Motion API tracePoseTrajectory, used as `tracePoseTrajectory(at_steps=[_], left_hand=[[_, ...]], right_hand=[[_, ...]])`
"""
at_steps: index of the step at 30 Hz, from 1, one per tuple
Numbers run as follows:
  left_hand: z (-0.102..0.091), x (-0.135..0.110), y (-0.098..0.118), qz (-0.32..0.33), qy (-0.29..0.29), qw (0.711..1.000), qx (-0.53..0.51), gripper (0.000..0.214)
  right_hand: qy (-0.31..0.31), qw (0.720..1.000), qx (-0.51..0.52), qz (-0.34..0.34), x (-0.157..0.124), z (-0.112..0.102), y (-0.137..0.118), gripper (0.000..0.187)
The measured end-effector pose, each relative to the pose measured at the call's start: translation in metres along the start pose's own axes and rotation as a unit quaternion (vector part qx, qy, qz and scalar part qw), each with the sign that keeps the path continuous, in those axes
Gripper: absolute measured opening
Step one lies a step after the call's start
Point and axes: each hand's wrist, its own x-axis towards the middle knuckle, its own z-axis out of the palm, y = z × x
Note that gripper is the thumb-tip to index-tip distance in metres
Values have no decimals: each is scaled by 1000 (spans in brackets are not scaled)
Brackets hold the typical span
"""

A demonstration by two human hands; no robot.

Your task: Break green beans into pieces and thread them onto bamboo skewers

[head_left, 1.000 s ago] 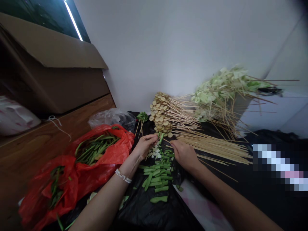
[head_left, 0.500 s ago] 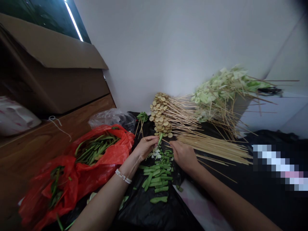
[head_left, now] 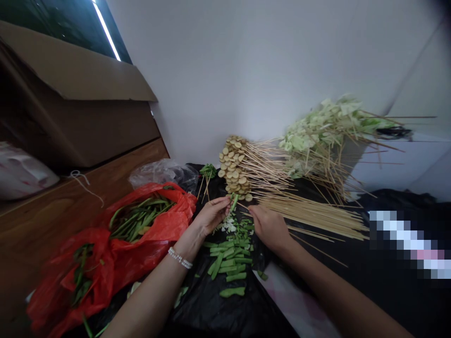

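Between thumb and fingers, my left hand (head_left: 211,215) pinches a short green vegetable piece (head_left: 235,202). My right hand (head_left: 269,228) is closed around a thin bamboo skewer (head_left: 243,205), whose tip end meets the green piece; whether it has gone through cannot be made out. Below the hands, flat cut green pieces (head_left: 230,263) lie in a loose column on black plastic. Smaller chopped greens (head_left: 244,230) and whitish bits (head_left: 229,224) are just under my fingers. Behind them are stacked skewers of round, pale yellow slices (head_left: 234,164).
Bare skewers (head_left: 317,218) lie to the right. Skewered pale leaves (head_left: 317,126) are heaped behind them. On the left, a red plastic bag (head_left: 169,223) holds long green stalks (head_left: 143,217); a cardboard box (head_left: 98,126) stands beyond. A small skewered green bundle (head_left: 208,171) is near the wall.
Both hands keep nearly the same place and grip. The whole view has shifted very slightly; nothing has been put down or picked up.
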Motion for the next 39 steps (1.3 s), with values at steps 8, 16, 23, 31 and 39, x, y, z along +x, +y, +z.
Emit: tracePoseTrajectory(at_steps=[8,16,23,31,39], left_hand=[[2,-2,1,14,13,1000,23,18],[1,-2,1,22,23,998,55,23],[2,-3,-1,13,6,998,59,25],[6,-9,-3,-25,-7,997,75,28],[4,-7,-7,-58,-24,996,65,15]], right_hand=[[-18,1000,-2,8,0,-1,-1,27],[-40,999,-15,8,0,-1,-2,25],[-39,999,-25,4,-1,1,-3,26],[-29,1000,0,9,1,1,-2,27],[-33,999,-7,0,-1,4,-3,24]])
